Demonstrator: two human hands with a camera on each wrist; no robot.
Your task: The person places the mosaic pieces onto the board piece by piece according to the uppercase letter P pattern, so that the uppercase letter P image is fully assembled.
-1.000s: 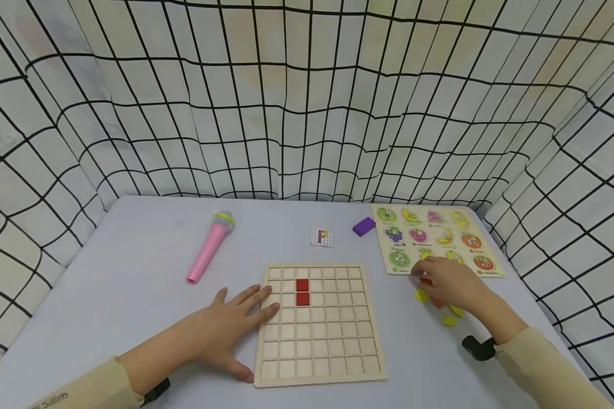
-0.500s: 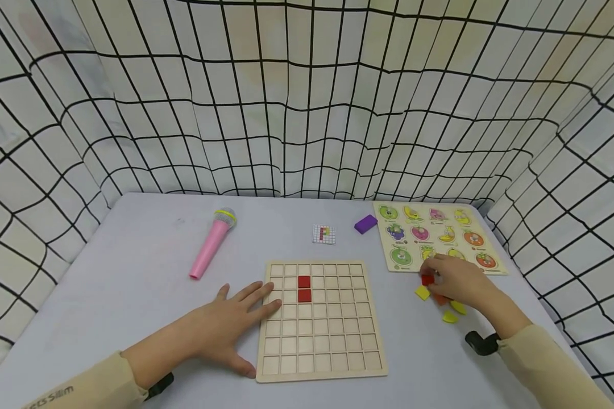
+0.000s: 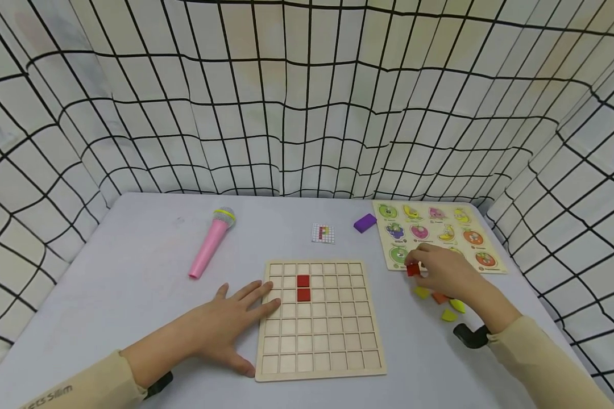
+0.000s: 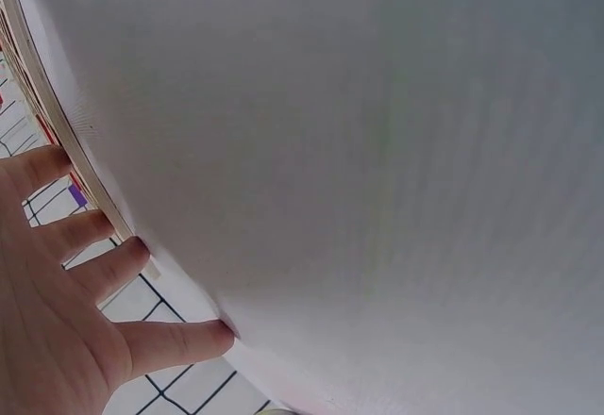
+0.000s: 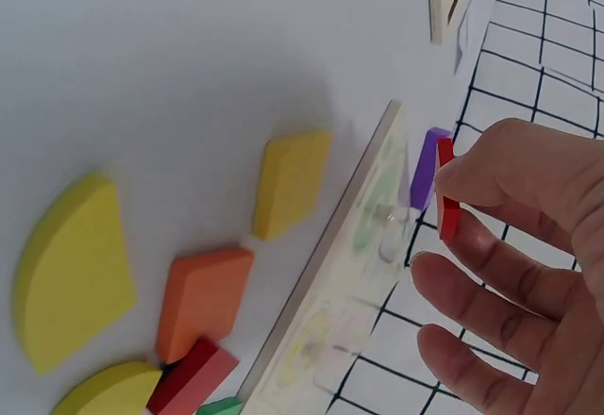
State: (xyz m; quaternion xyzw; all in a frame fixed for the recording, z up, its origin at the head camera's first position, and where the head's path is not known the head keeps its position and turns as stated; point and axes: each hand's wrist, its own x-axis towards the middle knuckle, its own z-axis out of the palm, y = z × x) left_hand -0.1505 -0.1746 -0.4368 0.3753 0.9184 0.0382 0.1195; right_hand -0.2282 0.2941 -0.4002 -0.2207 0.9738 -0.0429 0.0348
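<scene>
The red tile (image 3: 413, 270) is a small, flat square block of plain solid red, seen edge-on in the right wrist view (image 5: 445, 189) as a thin slab, and it sits pinched between the thumb and fingertips of the right hand (image 3: 442, 271), lifted off the tabletop (image 3: 133, 295) just in front of the near edge of the fruit puzzle board (image 3: 437, 234). Just below that hand, loose pieces lie on the tabletop: a yellow piece (image 3: 422, 292), an orange piece (image 3: 439, 297) and two more yellow curved pieces (image 3: 456, 305), with another red piece (image 5: 193, 377) visible among them in the right wrist view. Beyond the hand, near the far left corner of the fruit board, lies a purple block (image 3: 365, 222). Well to the left of the right hand is the wooden grid board (image 3: 319, 341), with two red squares (image 3: 303, 287) already seated one above the other in its upper rows. The left hand (image 3: 225, 326) lies flat with fingers spread and straight, fingertips touching the left edge of the grid board, holding nothing. Past the board sits a small pattern card (image 3: 323, 233), and beyond the left hand a pink toy microphone (image 3: 211, 243) lies on its side.
</scene>
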